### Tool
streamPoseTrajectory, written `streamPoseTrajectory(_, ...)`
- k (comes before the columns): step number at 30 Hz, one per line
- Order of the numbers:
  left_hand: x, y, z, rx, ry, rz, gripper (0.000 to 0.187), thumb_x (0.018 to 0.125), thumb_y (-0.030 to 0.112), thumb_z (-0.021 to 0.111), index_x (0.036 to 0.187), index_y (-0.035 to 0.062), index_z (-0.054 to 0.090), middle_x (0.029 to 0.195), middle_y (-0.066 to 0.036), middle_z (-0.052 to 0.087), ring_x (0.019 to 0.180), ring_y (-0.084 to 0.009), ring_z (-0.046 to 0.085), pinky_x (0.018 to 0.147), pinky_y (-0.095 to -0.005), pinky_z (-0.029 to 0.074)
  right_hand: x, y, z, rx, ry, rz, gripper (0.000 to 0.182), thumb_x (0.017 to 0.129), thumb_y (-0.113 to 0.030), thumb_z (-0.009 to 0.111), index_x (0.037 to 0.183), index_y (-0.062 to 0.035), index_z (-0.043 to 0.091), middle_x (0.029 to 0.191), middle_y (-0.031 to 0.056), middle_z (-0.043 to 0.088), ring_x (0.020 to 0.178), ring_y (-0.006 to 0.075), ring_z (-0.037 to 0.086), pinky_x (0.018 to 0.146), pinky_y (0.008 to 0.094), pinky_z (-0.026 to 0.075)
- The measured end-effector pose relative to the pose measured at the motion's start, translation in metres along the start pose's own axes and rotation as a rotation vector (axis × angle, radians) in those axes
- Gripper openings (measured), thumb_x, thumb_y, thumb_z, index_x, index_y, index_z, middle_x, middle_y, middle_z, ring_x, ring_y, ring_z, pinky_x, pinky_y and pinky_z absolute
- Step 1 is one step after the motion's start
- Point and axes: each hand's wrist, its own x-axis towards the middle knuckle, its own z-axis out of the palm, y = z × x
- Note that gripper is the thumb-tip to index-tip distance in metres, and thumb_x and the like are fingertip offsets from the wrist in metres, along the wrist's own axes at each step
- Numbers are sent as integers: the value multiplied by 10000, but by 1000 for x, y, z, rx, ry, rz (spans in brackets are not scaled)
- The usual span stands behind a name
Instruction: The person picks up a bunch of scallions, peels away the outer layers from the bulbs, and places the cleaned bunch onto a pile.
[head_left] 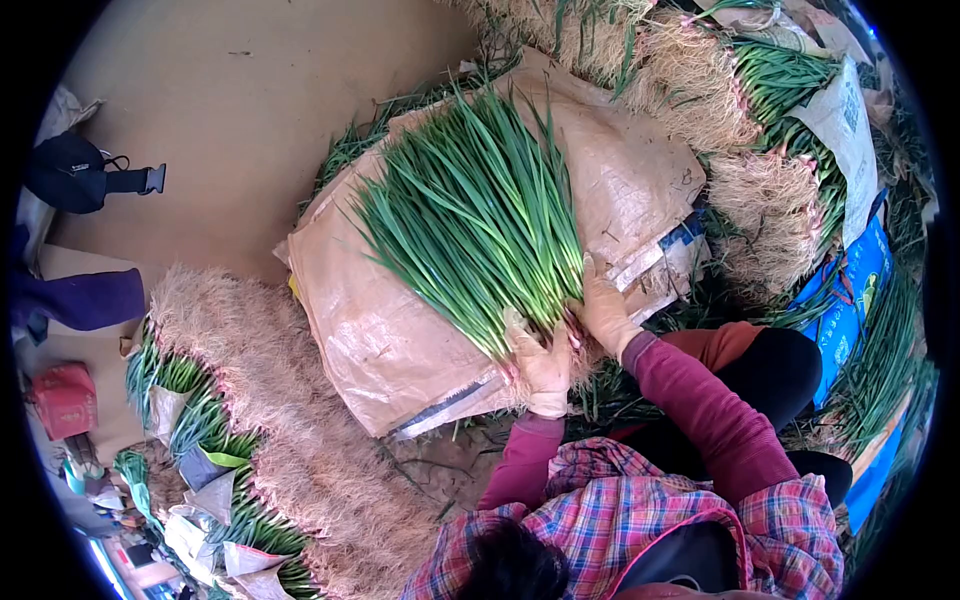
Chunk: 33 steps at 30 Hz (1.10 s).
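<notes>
A fanned bundle of long green leafy stalks (480, 215) lies on a stack of tan woven sacks (360, 350), its leaf tips pointing to the upper left. My left hand (540, 365), in a pale glove, touches the lower left side of the stalk bases, with fingers spread. On the right side of the bases rests my right hand (603, 308), also gloved, its fingers along the stalks and its thumb near the pinkish root ends. The roots between the hands are partly hidden.
Rows of bundled stalks with matted tan roots lie at the left (290, 400) and upper right (765, 220). A blue sack (850, 300) is at the right. A black pouch (70, 172), a purple cloth (90, 300) and a red object (65, 400) sit at the far left.
</notes>
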Motion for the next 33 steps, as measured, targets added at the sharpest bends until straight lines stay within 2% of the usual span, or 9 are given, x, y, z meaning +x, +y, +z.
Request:
streamPoseTrajectory(3,16,32,-23,443,-114,342,626,824,81,649,1392,30,391,1339,-212,434,1192,-351,448,1055,-404,347,-3,-13,-8,-428,131,-74,939,787,-442,689,1412,107,253,1173,267,539,1013,341,589,878,398,481)
streamPoseTrajectory(7,51,22,-10,794,-353,591,648,822,175,667,1411,103,408,1432,-192,364,1345,-365,325,1108,-464,278,1,-8,-19,-369,-12,-77,924,771,-439,694,1392,106,281,1326,283,444,1163,350,514,924,397,463)
streamPoseTrajectory(11,63,-27,-5,929,-462,603,681,858,318,629,1448,123,351,1483,-156,336,1405,-327,256,1152,-456,199,-2,-16,-56,-385,-200,-72,864,785,-401,681,1366,122,313,1233,296,534,1102,379,564,927,412,465)
streamPoseTrajectory(15,63,-25,-5,984,-468,617,687,874,343,615,1467,153,326,1514,-136,301,1418,-307,241,1170,-431,180,-36,-5,-109,-226,192,-484,550,807,-339,651,1191,26,505,1042,209,621,925,335,623,799,409,504)
streamPoseTrajectory(17,63,-25,-6,948,-498,594,665,884,337,608,1464,158,336,1521,-131,293,1421,-308,239,1170,-431,163,-82,-28,-184,-5,155,-384,314,815,-246,655,1015,-14,583,968,189,638,841,348,621,718,425,497)
streamPoseTrajectory(21,63,-15,-6,988,-436,696,610,858,277,636,1405,106,429,1439,-188,405,1366,-347,329,1131,-484,215,-191,16,-272,490,639,-206,148,884,-99,612,768,-8,611,665,70,580,599,179,546,571,308,425)
streamPoseTrajectory(25,60,33,23,686,-395,893,395,866,188,621,1223,30,559,1229,-216,553,1164,-377,503,1016,-477,376,-260,118,-266,603,947,337,153,927,-132,573,841,-19,630,676,3,558,624,73,507,581,252,423)
streamPoseTrajectory(29,26,89,80,288,-454,975,288,888,66,584,1155,-41,578,1201,-203,562,1125,-353,536,961,-441,423,-281,188,-171,472,826,345,171,852,-194,641,955,-59,655,866,135,652,855,307,635,761,377,496)
streamPoseTrajectory(33,-93,189,144,-40,-810,965,305,860,3,581,1160,-49,578,1179,-166,589,1081,-284,569,977,-373,425,-338,245,-127,470,643,514,237,827,-235,663,1001,-75,662,899,131,662,872,305,643,782,391,502)
